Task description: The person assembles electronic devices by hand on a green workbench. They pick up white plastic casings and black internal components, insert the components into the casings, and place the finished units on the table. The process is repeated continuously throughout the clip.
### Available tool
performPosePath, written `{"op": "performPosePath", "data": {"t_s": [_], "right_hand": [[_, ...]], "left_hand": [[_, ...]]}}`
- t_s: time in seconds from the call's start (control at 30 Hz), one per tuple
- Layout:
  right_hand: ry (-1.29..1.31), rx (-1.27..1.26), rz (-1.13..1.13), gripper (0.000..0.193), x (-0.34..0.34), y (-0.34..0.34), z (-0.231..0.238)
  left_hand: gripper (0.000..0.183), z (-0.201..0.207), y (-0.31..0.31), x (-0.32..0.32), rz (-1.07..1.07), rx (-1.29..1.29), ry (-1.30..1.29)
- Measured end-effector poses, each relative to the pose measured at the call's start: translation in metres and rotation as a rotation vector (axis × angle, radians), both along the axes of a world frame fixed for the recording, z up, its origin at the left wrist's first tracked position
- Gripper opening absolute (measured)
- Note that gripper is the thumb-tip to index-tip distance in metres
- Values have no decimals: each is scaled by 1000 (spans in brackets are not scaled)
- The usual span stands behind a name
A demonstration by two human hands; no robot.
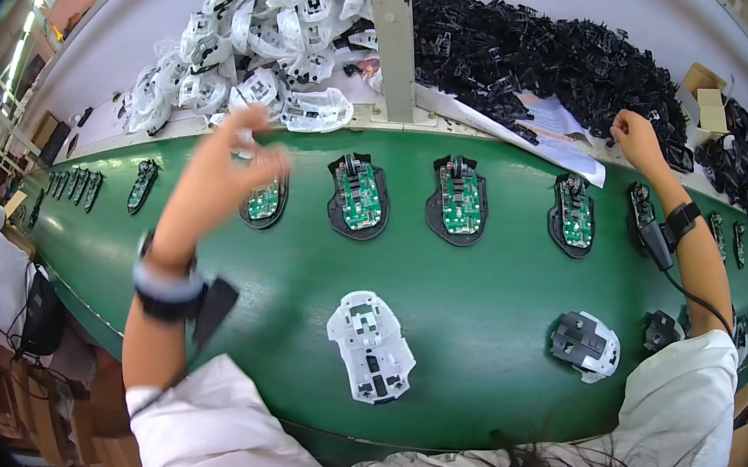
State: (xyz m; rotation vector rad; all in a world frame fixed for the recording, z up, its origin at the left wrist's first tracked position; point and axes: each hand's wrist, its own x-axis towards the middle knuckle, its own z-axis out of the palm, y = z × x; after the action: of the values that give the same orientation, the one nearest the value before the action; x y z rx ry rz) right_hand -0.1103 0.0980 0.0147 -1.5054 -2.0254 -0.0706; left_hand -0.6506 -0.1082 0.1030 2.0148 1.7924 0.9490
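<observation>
A: left hand is up at about 11 o'clock over the green belt, fingers pinched in a narrow grip on something small and pale. can't tell what, it's blurred. It sits right at the edge of the white shell pile, so I'd guess it came from there

B: and the right hand?

A: out at 2 o'clock, fingers curled into the black parts heap. whether it's closed on a piece, can't tell

B: what's on the belt?

A: row of black bases with green circuit boards across the far side, evenly spaced, probably so each gets handled in turn. Nearer, a white shell lies open-side up at 6 o'clock, well apart from both hands, and a grey and white one sits at 4 o'clock
</observation>
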Motion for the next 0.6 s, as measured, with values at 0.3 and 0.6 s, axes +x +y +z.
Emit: {"op": "performPosePath", "data": {"t_s": [0.3,0.6], "right_hand": [[163,32,53,20,-7,-9,4],[187,134,111,15,-50,-70,32]], "left_hand": [[41,-76,119,-112,500,363,450],[38,-19,94,-4,-104,520,403]]}}
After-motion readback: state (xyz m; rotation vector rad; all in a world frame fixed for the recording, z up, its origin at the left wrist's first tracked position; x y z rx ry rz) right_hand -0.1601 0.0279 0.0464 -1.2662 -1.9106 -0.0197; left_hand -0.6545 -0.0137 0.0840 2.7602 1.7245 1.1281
